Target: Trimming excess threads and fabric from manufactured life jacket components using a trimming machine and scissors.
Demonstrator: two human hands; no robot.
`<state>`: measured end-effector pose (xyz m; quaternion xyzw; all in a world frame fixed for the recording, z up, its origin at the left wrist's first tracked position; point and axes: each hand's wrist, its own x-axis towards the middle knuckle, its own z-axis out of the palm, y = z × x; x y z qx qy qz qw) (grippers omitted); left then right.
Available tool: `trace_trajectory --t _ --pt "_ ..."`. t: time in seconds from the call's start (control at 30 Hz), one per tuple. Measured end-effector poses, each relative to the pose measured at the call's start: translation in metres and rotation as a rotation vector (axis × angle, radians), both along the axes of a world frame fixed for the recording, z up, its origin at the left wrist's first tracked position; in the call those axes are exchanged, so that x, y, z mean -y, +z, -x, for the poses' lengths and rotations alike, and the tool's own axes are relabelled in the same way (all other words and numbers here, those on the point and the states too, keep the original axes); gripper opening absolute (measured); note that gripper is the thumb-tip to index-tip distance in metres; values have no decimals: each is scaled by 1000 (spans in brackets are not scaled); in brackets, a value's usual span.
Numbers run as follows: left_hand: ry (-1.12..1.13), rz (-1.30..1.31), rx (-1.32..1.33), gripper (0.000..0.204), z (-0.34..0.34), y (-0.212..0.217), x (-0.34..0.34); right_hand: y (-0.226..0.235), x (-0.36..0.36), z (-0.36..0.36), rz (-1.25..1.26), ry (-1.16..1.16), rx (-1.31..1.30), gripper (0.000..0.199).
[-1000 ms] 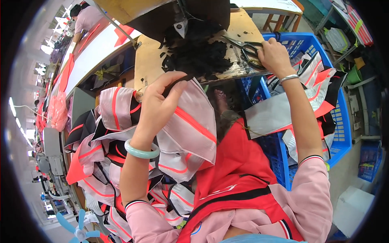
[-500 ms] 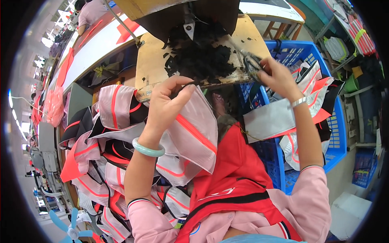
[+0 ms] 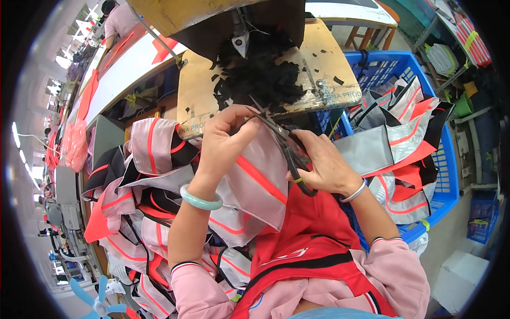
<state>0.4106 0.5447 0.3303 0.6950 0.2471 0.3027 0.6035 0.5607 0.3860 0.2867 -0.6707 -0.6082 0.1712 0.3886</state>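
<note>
My left hand pinches the upper edge of a light grey fabric piece with a bright orange stripe, which hangs down over my lap. In my right hand is a pair of dark-handled scissors. Their blades are parted and lie right at the fingertips of my left hand, by the fabric's edge. Whether they touch the cloth is hidden by my fingers. Just beyond, a heap of black fabric scraps covers the middle of a worn wooden board.
A pile of grey, black and orange sewn pieces lies to the left. At the right stands a blue plastic basket holding similar pieces. A machine head with a pointed metal part overhangs the board. Another person sits at the far left.
My right hand has brought the scissors from over the board's right side down and left to my left hand. The left hand keeps its hold on the fabric, shifted slightly right.
</note>
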Motion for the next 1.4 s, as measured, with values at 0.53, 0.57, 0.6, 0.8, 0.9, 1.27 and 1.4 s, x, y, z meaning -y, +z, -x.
trace_trajectory --t 0.53,0.57,0.6,0.8,0.9,1.27,1.4 --pt "126 -215 -157 16 7 1 -49 8 -21 -79 136 -420 251 38" --pt "151 -270 -162 18 5 5 -57 12 -25 -91 157 -467 344 39" --pt "143 -267 -166 22 1 9 -67 10 -28 -104 137 -477 432 38" --pt "130 -330 -154 25 -19 25 -100 -5 -50 -140 110 -454 565 37" --pt "110 -292 -168 25 -29 23 -98 -9 -57 -147 144 -471 594 38" --pt "111 -276 -222 25 -36 27 -83 -2 -64 -136 -208 -437 618 27" --pt "-253 -317 -496 20 -24 39 -65 34 -58 -41 -585 54 450 20"
